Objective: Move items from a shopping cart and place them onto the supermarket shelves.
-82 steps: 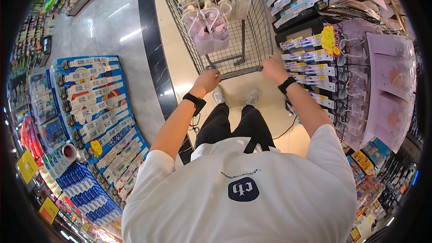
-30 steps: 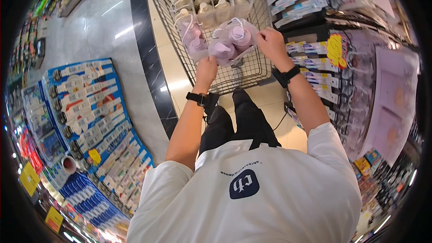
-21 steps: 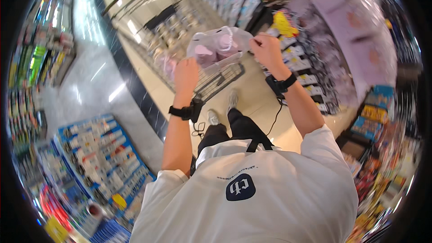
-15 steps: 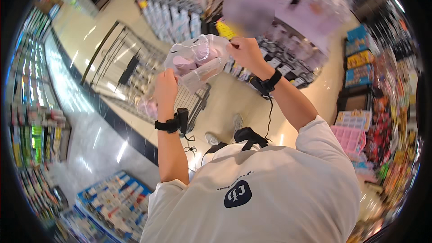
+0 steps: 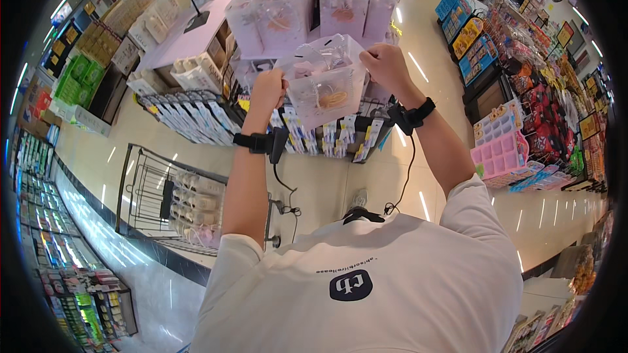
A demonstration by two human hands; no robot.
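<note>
Between my hands is a frosted see-through bag (image 5: 325, 91) with an orange-gold design on its front. Pinkish contents and a white twisted cord show through its upper part. My left hand (image 5: 267, 89) is closed on the bag's left upper edge, and my right hand (image 5: 387, 68) grips the upper right edge. Just beyond it, similar frosted bags (image 5: 278, 18) stand in rows on a display table, with another group of bags (image 5: 341, 8) to their right.
A wire shopping cart (image 5: 140, 196) with pale packs (image 5: 196, 204) in it stands at left. Hanging packets (image 5: 190, 117) line the display's front. Shelves stand far left; a rack with pink trays (image 5: 500, 155) is at right. Black bands with cables are on both wrists.
My view has swung up toward the display, and the cart now appears lower. The bag, earlier tilted with pink contents showing, now hangs more upright, its front toward me. Both hands keep hold.
</note>
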